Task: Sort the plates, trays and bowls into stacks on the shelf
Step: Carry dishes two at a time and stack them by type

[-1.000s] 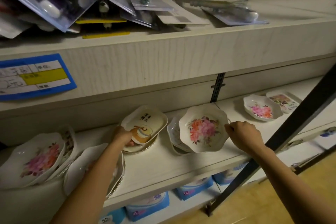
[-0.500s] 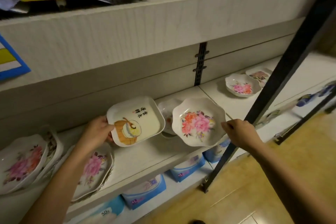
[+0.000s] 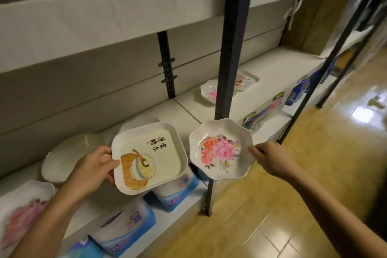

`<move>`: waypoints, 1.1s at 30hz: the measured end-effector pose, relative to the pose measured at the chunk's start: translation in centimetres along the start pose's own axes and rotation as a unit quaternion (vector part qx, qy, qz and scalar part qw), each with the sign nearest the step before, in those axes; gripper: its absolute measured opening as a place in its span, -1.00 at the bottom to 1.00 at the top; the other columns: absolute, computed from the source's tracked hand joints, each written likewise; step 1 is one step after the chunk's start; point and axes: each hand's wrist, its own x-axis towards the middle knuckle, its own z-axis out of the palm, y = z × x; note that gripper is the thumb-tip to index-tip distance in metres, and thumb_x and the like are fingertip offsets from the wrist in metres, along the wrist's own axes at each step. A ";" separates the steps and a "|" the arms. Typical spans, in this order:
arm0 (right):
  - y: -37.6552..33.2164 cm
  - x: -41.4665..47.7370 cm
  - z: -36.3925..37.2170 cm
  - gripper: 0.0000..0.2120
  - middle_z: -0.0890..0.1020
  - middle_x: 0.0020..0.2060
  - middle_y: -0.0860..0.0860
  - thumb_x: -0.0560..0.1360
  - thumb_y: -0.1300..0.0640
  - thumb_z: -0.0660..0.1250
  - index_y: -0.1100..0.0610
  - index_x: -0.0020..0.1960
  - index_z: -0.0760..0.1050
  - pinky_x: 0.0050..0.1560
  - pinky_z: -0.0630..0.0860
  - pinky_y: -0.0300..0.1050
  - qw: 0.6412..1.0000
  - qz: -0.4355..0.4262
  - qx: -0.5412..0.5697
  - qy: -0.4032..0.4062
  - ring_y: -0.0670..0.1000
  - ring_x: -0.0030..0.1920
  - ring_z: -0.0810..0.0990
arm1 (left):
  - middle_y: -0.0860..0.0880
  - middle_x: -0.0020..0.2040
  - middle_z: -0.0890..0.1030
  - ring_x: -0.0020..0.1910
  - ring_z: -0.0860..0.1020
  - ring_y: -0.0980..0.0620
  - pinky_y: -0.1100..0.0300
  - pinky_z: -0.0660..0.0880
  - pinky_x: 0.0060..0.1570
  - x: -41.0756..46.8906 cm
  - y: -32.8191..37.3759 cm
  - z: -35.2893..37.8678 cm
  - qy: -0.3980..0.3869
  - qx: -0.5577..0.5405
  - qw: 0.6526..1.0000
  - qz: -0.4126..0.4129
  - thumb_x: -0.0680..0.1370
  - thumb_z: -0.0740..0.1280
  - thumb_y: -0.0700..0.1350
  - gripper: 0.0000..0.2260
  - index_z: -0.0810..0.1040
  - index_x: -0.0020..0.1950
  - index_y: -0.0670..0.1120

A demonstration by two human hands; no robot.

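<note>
My left hand (image 3: 93,170) grips the left rim of a square white tray (image 3: 165,153) printed with a basket picture and black characters. My right hand (image 3: 270,158) pinches the right edge of a scalloped bowl (image 3: 219,148) with pink and orange flowers. Both dishes hang in the air in front of the shelf (image 3: 272,73). Far along that shelf sit a flowered bowl (image 3: 209,92) and a small tray (image 3: 246,79), partly behind a post. At the left lie a pale plate (image 3: 67,157) and a blurred flowered plate (image 3: 23,207).
A dark upright post (image 3: 230,37) stands just in front of the shelf, right behind the held bowl. A second slanted post (image 3: 343,48) stands at the right. Blue and white packs (image 3: 125,228) fill the lower shelf. A wooden floor (image 3: 293,205) lies at the right.
Both hands have lifted their dishes off the shelf and pulled them toward me. The view has swung to the right along the shelf.
</note>
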 end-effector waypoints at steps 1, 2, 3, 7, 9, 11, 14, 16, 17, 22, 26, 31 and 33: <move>1.2 0.1 -0.6 -0.57 0.57 -0.37 0.24 0.60 0.04 0.13 0.19 -0.41 0.33 -0.40 0.24 -0.09 1.000 -0.004 -0.004 0.004 0.05 -0.42 0.40 | -0.12 -0.23 0.68 -0.27 0.61 -0.09 0.12 0.48 -0.31 -0.3 0.7 1.1 0.000 -0.001 1.000 0.002 0.53 0.25 -0.27 -0.91 0.50 0.00 -0.16; 2.5 0.2 -1.3 -0.58 0.59 -0.33 0.28 0.60 0.04 0.13 0.19 -0.40 0.33 -0.38 0.24 -0.07 1.000 -0.008 -0.006 0.006 0.07 -0.39 0.42 | -0.07 -0.30 0.68 -0.28 0.61 -0.09 0.12 0.49 -0.31 -0.7 1.4 2.3 -0.002 -0.003 1.000 0.006 0.53 0.25 -0.28 -0.92 0.51 -0.03 -0.14; 3.8 0.3 -1.9 -0.58 0.58 -0.33 0.28 0.59 0.03 0.13 0.18 -0.40 0.32 -0.38 0.24 -0.07 1.000 -0.010 -0.008 0.005 0.07 -0.39 0.42 | -0.05 -0.36 0.68 -0.28 0.62 -0.09 0.11 0.50 -0.31 -1.0 2.2 3.5 -0.006 -0.003 1.000 0.007 0.52 0.25 -0.29 -0.90 0.51 -0.06 -0.12; 9.2 1.0 -4.8 -0.60 0.57 -0.34 0.20 0.59 0.02 0.11 0.18 -0.36 0.35 -0.41 0.25 -0.11 1.000 -0.007 -0.019 0.000 0.08 -0.36 0.44 | -0.03 -0.38 0.69 -0.30 0.60 -0.12 0.08 0.51 -0.28 -2.0 5.3 8.6 -0.018 -0.021 1.000 0.008 0.52 0.25 -0.29 -0.87 0.52 -0.05 -0.09; 11.9 1.7 -6.1 -0.59 0.54 -0.37 0.16 0.59 0.01 0.11 0.19 -0.36 0.37 -0.41 0.26 -0.12 1.000 -0.008 -0.020 -0.001 0.06 -0.37 0.42 | -0.03 -0.37 0.69 -0.31 0.58 -0.14 0.05 0.49 -0.26 -2.2 6.7 11.3 -0.014 -0.029 0.999 0.008 0.53 0.25 -0.29 -0.87 0.51 -0.03 -0.09; 14.5 2.4 -7.3 -0.55 0.54 -0.37 0.18 0.59 0.00 0.10 0.28 -0.33 0.43 -0.39 0.28 -0.11 1.000 -0.009 -0.019 -0.002 0.05 -0.37 0.43 | -0.08 -0.40 0.67 -0.35 0.53 -0.14 0.06 0.45 -0.28 -2.3 7.9 13.8 -0.008 -0.040 0.999 0.004 0.52 0.24 -0.30 -0.89 0.51 -0.03 -0.14; 17.9 3.6 -8.9 -0.52 0.62 -0.25 0.29 0.59 0.01 0.11 0.39 -0.20 0.51 -0.36 0.28 -0.08 1.000 -0.006 -0.020 0.006 0.05 -0.36 0.42 | -0.07 -0.42 0.65 -0.41 0.51 -0.11 0.03 0.46 -0.26 -1.9 9.8 17.3 -0.013 -0.032 0.999 -0.003 0.52 0.25 -0.29 -0.92 0.50 -0.06 -0.14; 19.8 4.3 -10.0 -0.53 0.64 -0.21 0.30 0.60 0.02 0.11 0.40 -0.16 0.54 -0.36 0.29 -0.09 1.000 -0.003 -0.021 0.006 0.04 -0.36 0.42 | -0.04 -0.42 0.66 -0.45 0.52 -0.09 0.03 0.46 -0.26 -1.7 11.1 19.4 -0.013 -0.022 1.000 -0.001 0.51 0.26 -0.27 -0.91 0.51 -0.09 -0.11; 20.7 4.7 -10.5 -0.54 0.64 -0.21 0.30 0.59 0.02 0.11 0.39 -0.14 0.55 -0.34 0.31 -0.09 1.000 0.000 -0.022 0.006 0.04 -0.36 0.43 | -0.03 -0.42 0.66 -0.47 0.52 -0.07 0.05 0.46 -0.29 -1.6 11.8 20.3 -0.010 -0.016 1.000 0.003 0.51 0.26 -0.27 -0.91 0.51 -0.10 -0.09; 24.6 7.6 -12.5 -0.55 0.65 -0.20 0.28 0.59 0.02 0.11 0.37 -0.08 0.58 -0.28 0.36 -0.08 1.000 0.015 -0.015 0.016 0.06 -0.33 0.48 | 0.00 -0.43 0.66 -0.48 0.55 -0.05 0.06 0.48 -0.31 0.2 14.7 23.6 -0.006 0.009 1.000 0.018 0.51 0.26 -0.27 -0.91 0.50 -0.09 -0.10; 26.4 10.9 -13.7 -0.55 0.61 -0.31 0.22 0.59 0.02 0.11 0.35 -0.20 0.54 -0.32 0.36 -0.10 1.000 0.017 -0.010 0.012 0.07 -0.35 0.48 | -0.01 -0.45 0.65 -0.46 0.57 -0.07 0.07 0.50 -0.31 2.2 16.7 25.4 0.014 0.026 0.999 0.024 0.51 0.26 -0.26 -0.93 0.50 -0.08 -0.11; 27.3 17.0 -15.0 -0.60 0.42 -0.48 0.01 0.60 0.02 0.10 0.20 -0.32 0.43 -0.41 0.31 -0.17 1.000 0.001 -0.010 -0.007 0.02 -0.43 0.39 | 0.04 -0.46 0.65 -0.47 0.58 0.00 0.18 0.45 -0.36 5.5 19.1 27.5 0.035 0.024 0.999 0.025 0.53 0.26 -0.25 -0.91 0.49 -0.10 -0.07; 27.3 20.2 -15.5 -0.57 0.53 -0.42 0.09 0.60 0.00 0.11 0.28 -0.26 0.50 -0.33 0.45 -0.10 1.000 -0.012 0.000 -0.017 0.10 -0.37 0.51 | 0.05 -0.48 0.64 -0.47 0.58 0.04 0.22 0.43 -0.38 7.1 20.1 27.9 0.053 0.023 0.998 0.011 0.54 0.25 -0.23 -0.88 0.46 -0.13 -0.01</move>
